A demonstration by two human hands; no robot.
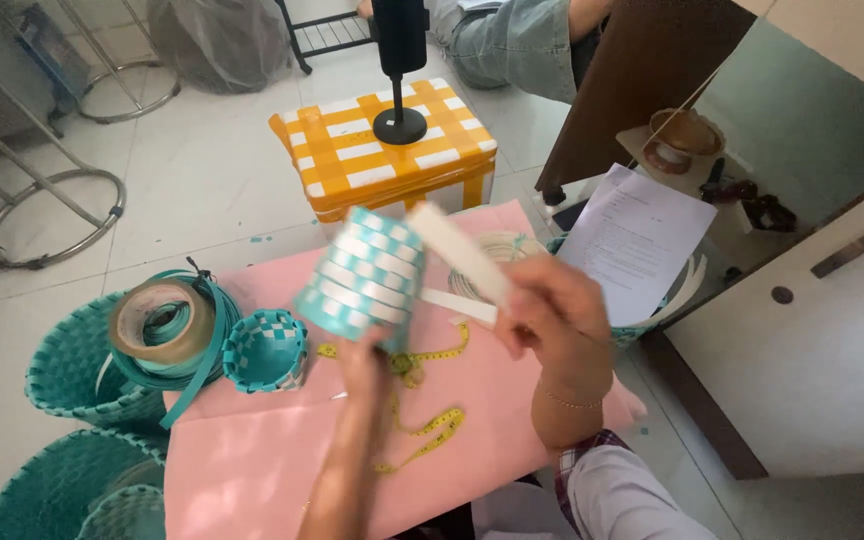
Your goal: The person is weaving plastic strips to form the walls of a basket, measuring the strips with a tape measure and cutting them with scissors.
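Gripped from below by the left hand (364, 352), a small woven cup-shaped basket (364, 280) of teal and white strips is held up tilted at the middle of the frame, the fingers closed on its lower edge. Going from the left: teal woven baskets (72, 375) sit on the floor at lower left, a roll of tape (160, 322) with loose teal strapping rests at the pink counter's (252, 470) left edge, and just right of it stands a second small teal-and-white woven basket (265, 350), which looks woven up only low at the walls. A yellow measuring tape (422, 425) lies curled on the counter below the raised piece. To the right, the right hand (552, 320) pinches a white strip (457, 250), its end reaching up beside the held basket. Judging by its closed checked walls, the held piece seems largely woven, with the white strip not yet worked in.
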